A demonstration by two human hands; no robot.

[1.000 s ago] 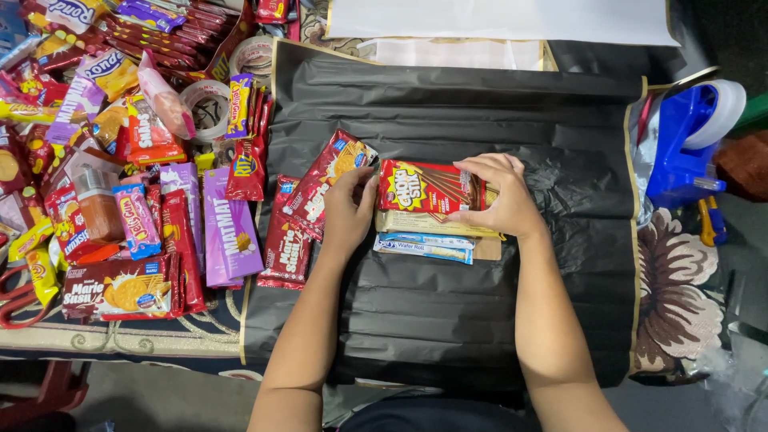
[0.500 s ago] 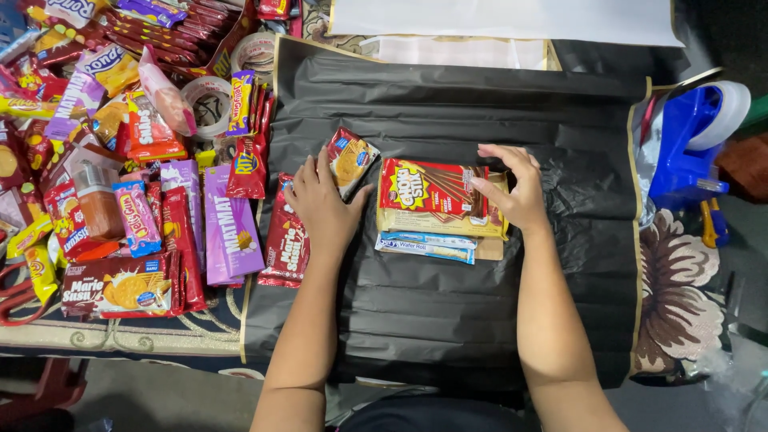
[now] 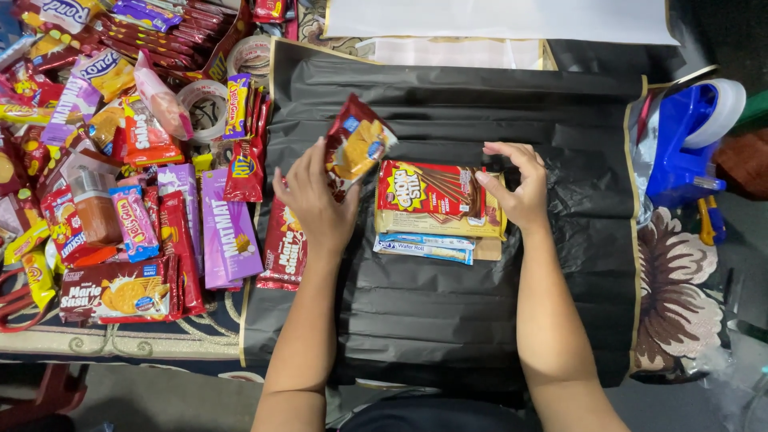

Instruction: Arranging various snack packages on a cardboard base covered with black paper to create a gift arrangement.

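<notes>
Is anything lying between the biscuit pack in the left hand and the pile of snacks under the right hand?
Nothing visible: the left hand holds the dark red biscuit pack up beside the snack stack, with only bare black sheet between. The right hand rests on the stack's far end.

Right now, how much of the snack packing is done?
Done: a red snack box and blue wafer pack sit stacked on the black sheet, steadied by the right hand. In hand: the left hand lifts a biscuit packet. Left: the snack pile beside it.

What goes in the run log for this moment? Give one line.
left hand: lifting red biscuit packet | right hand: touching red stick-snack box | surface: black sheet
</notes>
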